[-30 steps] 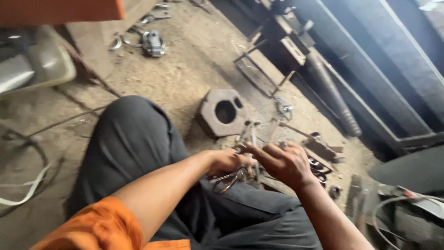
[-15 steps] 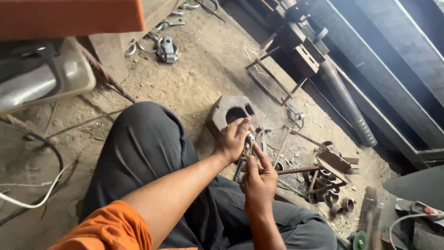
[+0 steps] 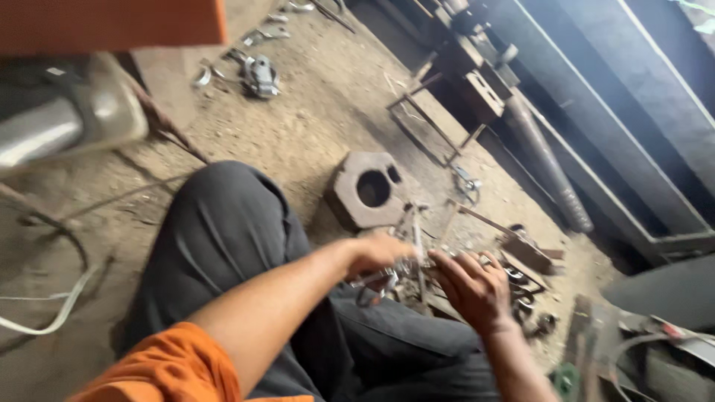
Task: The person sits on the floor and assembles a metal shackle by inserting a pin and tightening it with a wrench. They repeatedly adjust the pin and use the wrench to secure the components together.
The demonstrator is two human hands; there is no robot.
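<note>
Head view: both hands meet on blurred metal parts (image 3: 406,272).
Left hand (image 3: 380,253) clamped on them; right hand (image 3: 473,286), fingers curled, grip unclear; holed block (image 3: 369,190) just beyond.

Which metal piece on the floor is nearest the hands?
The thick block with the round hole, just beyond the left hand. The grey casting lies far up the floor.

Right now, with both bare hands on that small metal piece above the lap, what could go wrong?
The left hand and right hand are unprotected around the thin metal piece, so a pinch or cut seems possible. If it slips, it could drop among the scrap parts on the dirt floor and be hard to find.
</note>
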